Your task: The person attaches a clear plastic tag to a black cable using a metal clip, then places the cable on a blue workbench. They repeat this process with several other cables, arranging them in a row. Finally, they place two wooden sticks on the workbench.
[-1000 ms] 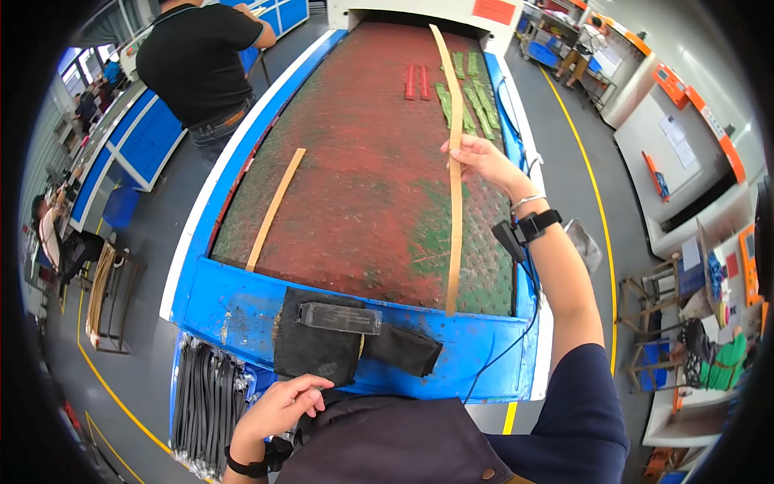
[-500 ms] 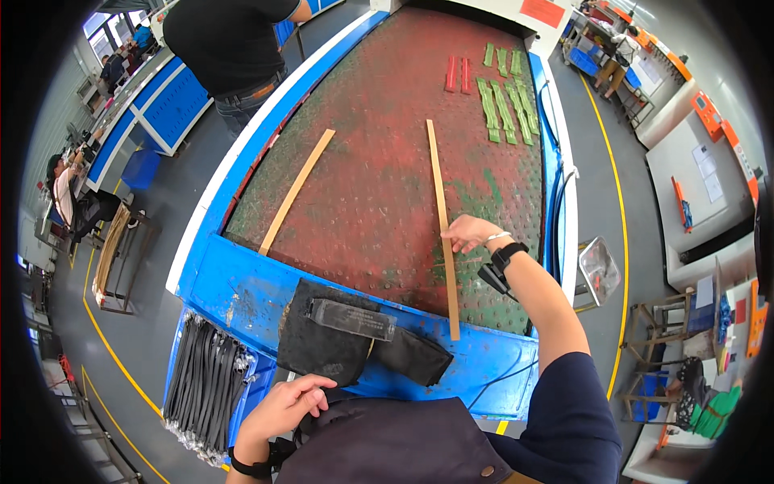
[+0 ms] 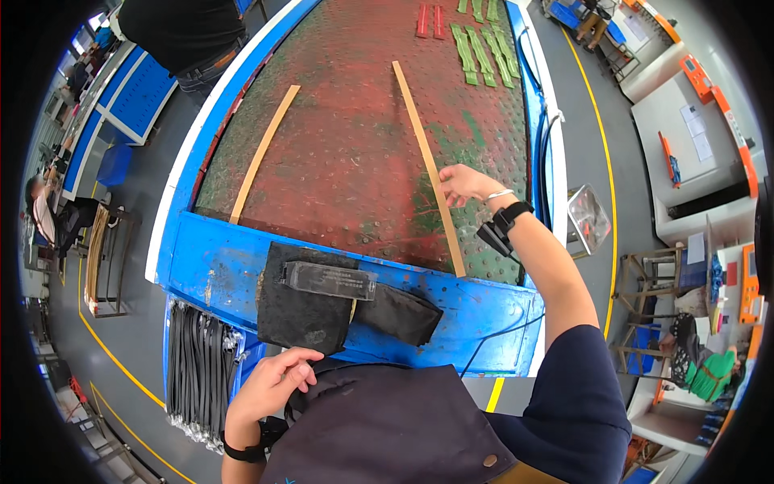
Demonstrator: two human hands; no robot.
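Note:
My right hand [image 3: 463, 185] reaches over the perforated red-green table surface [image 3: 339, 153], its bent fingers closed at the edge of the right wooden strip [image 3: 426, 153]. This long, thin strip slants, its far end further left than its near end. A second wooden strip [image 3: 264, 156] lies to the left, slanting the other way. My left hand [image 3: 278, 381] is held low in front of my body, fingers loosely curled together with nothing visible in them. Just beyond it, a black mat [image 3: 294, 319] lies on the table's blue front ledge, with a clear plastic-wrapped pack [image 3: 330, 280] on top.
A folded black piece [image 3: 401, 315] lies beside the mat. Many black straps [image 3: 197, 363] hang over a blue bin at the left. Green strips [image 3: 484, 55] and two red strips [image 3: 430, 22] lie at the far right. Someone in black [image 3: 181, 36] stands at the far left.
The whole view has shifted, bringing the table lower-left parts higher in the picture. The right wooden strip has turned, its far end swinging left, with my right hand still at its edge.

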